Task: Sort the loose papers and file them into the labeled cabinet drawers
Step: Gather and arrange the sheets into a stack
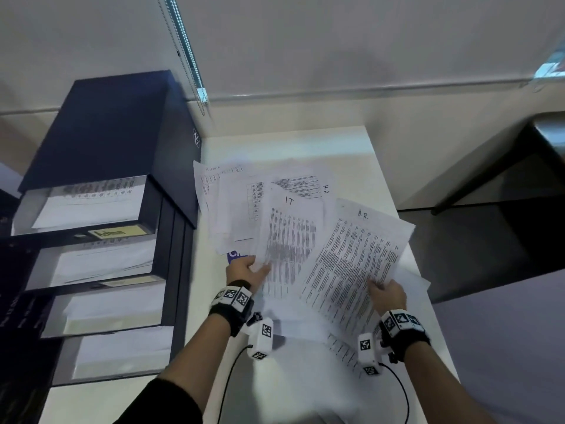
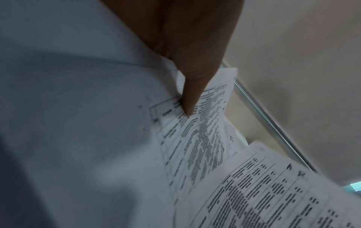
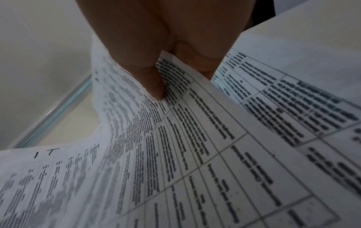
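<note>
A fan of loose printed sheets lies spread on the white table [image 1: 360, 154], just right of the dark blue filing cabinet [image 1: 104, 127]. Three handwritten headings can be read: the "Admin" sheet [image 1: 211, 175] at the far left, the "IT" sheet [image 1: 287, 234] in the middle and the "A.R." sheet [image 1: 357, 264] on the right (a fourth heading near the back edge is too blurred to read).

The left hand [image 1: 246, 269] pinches the near edge of the IT sheet, thumb on top. The right hand [image 1: 386, 293] pinches the near edge of the A.R. sheet.

The cabinet's four drawers are all pulled out, each with white paper inside; only the top drawer's label [image 1: 114, 232], "Admin", is legible.
</note>
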`<state>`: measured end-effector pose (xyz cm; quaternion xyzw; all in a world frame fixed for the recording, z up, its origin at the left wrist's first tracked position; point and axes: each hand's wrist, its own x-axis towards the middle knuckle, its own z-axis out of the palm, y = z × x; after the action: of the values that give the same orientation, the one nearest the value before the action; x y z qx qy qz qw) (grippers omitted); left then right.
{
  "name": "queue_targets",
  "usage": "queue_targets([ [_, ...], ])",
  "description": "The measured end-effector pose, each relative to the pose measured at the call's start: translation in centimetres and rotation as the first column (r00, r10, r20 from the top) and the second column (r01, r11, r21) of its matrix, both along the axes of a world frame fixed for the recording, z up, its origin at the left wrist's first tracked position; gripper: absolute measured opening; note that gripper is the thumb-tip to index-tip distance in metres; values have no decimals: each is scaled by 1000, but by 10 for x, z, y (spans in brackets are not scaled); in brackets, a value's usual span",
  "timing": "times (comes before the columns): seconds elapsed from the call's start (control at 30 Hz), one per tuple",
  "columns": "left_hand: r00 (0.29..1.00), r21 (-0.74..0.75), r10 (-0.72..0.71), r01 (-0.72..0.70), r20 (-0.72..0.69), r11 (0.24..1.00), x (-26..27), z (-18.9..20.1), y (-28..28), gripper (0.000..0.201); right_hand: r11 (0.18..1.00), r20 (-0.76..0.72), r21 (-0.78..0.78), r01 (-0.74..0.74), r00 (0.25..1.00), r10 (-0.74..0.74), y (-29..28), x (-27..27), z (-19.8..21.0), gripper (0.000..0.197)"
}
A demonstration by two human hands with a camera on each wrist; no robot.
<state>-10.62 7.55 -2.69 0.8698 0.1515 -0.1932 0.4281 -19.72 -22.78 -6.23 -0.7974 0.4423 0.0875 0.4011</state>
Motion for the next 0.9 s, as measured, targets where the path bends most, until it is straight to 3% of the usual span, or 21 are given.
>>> queue_targets([
  [0.13, 995, -62, -85, 88, 44, 994, 2, 8, 25, 87, 1000, 148, 24, -16, 989, 12, 7, 8, 26, 17],
  [0.27, 952, -26, -242, 251, 187, 968, -4, 42, 40, 102, 997, 304, 74, -2, 952, -20, 15, 23, 58, 28],
  [0.33, 929, -16, -241, 256, 280, 967, -5, 70, 51, 106, 991, 401, 125, -36, 916, -17, 28, 28, 82, 29],
  [0.47, 825, 27, -258, 284, 503, 958, -2, 130, 99, 75, 953, 579, 225, -203, 814, 36, 74, 31, 141, 28],
  [0.53, 748, 69, -207, 211, 631, 975, -1, 169, 136, 67, 919, 614, 225, -325, 779, 126, 103, 29, 165, 27],
  [0.6, 633, 96, -157, 130, 758, 987, -3, 205, 177, 67, 867, 628, 231, -443, 748, 214, 134, 26, 184, 25],
  [0.67, 553, -16, -20, 61, 833, 998, -12, 239, 217, 58, 797, 610, 231, -559, 721, 328, 168, 19, 199, 19],
  [0.77, 514, -195, 164, 7, 842, 981, -34, 275, 270, 45, 645, 511, 200, -738, 640, 574, 223, 0, 220, 16],
  [0.9, 462, -264, 260, -58, 848, 963, -64, 289, 337, 46, 453, 457, 188, -871, 486, 745, 287, -23, 242, 11],
])
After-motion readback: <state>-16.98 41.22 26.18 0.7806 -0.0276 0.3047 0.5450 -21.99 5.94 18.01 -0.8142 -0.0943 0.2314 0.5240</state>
